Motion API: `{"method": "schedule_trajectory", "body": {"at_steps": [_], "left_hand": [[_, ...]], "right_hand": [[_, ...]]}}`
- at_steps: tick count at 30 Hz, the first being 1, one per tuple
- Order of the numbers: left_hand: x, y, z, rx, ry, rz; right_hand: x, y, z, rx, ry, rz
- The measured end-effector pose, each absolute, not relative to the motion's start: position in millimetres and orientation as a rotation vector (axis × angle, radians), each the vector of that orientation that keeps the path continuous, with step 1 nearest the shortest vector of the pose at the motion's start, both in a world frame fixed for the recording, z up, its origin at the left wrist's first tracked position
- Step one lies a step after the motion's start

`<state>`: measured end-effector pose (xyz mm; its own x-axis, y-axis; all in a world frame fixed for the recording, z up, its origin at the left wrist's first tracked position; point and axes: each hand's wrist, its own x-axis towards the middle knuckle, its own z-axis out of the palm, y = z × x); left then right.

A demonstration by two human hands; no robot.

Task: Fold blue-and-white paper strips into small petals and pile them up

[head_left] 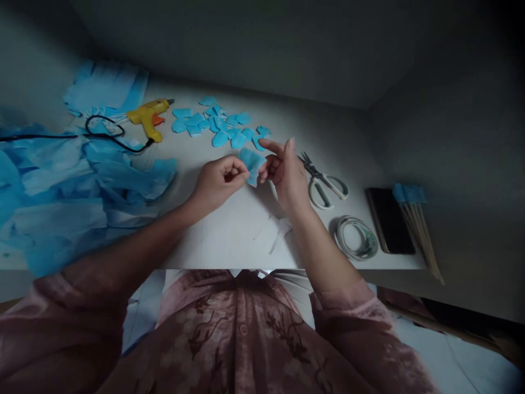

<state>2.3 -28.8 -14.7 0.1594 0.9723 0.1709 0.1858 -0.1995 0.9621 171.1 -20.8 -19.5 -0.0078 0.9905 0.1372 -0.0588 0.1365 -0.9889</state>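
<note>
My left hand (223, 178) pinches the lower left edge of a small light-blue fabric piece (251, 162), held above the white tabletop (221, 235). At the piece's right edge is my right hand (285, 172). Its index finger and thumb are stretched apart, the other fingers are partly curled by the fabric, and whether they touch it is hard to tell. Behind both hands lie several loose blue cut petal-shaped pieces (219, 138). Scissors (323, 183) with pale handles rest just right of my right hand, blades pointing away.
A yellow glue gun (146, 117) with a black cord lies at the back left. Crumpled blue fabric sheets (61, 202) cover the left side. On the right are a tape roll (356, 237), a dark phone (391, 221) and blue-tipped thin sticks (420, 230) overhanging the front edge.
</note>
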Motion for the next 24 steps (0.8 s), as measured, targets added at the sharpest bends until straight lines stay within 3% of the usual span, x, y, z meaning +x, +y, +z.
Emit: {"method": "schedule_trajectory", "body": {"at_steps": [6,24], "left_hand": [[1.2,-24.0,-13.4,1.217,1.061,1.174],[0.2,-23.7,-12.0,1.227,1.063,1.182]], "right_hand": [[170.0,-23.1,-17.6,-1.044,-1.331,1.165],[170.1,-16.9,-31.5,-1.022,-1.488,1.013]]}}
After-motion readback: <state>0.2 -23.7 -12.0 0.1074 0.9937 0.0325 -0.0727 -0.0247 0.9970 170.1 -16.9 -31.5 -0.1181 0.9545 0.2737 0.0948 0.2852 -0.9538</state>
